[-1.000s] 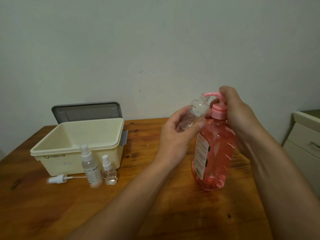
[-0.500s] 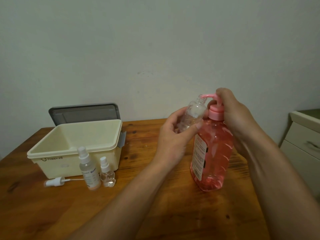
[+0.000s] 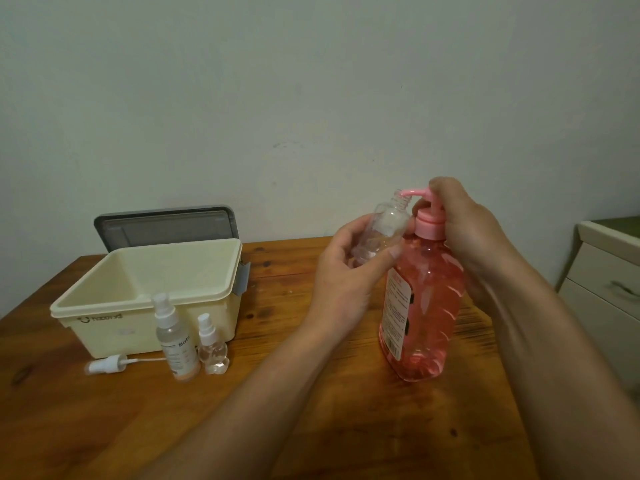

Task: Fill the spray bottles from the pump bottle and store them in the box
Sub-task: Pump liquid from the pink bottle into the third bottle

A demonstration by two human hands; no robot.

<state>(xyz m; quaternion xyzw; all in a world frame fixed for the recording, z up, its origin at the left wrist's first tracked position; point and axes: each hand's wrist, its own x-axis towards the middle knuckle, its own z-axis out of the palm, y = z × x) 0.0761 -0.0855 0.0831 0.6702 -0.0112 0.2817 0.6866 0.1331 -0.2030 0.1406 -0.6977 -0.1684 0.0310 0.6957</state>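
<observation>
Uncapped spray bottle [image 3: 384, 230] tilted, long axis leaning right, neck up under the pump bottle [image 3: 426, 306] spout. My left hand [image 3: 349, 282] grips it above the tabletop [image 3: 311, 410]. My right hand [image 3: 464, 230] curls round the pump head. Open box [image 3: 149, 289] well left; open wood toward the near edge.

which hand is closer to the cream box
Left. The left hand, holding the clear bottle, is to the right of the cream box. The right hand is farther right, gripping the pump bottle at its head.
</observation>
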